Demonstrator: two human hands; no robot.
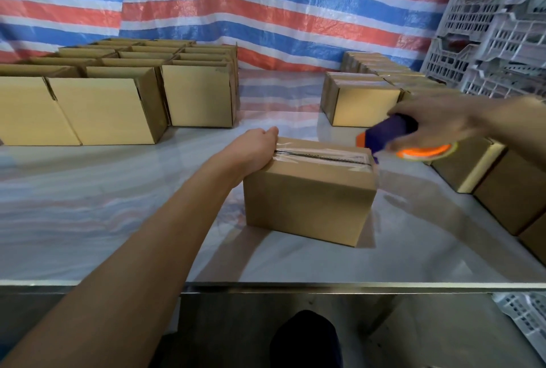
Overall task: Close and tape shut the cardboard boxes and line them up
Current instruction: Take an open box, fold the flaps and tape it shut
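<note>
A closed cardboard box (307,193) stands in the middle of the steel table (118,219), with clear tape running along its top seam. My left hand (254,146) rests over the box's left top edge, fingers curled down its far side. My right hand (437,125) grips a blue and orange tape dispenser (396,138), blurred by motion, just past the box's right end.
Several open boxes (118,95) stand in rows at the back left. Taped boxes (363,101) line up at the back right and along the right edge (502,190). Grey plastic crates (496,27) are stacked at the right, before a striped tarp. The table's front edge (325,286) is near me.
</note>
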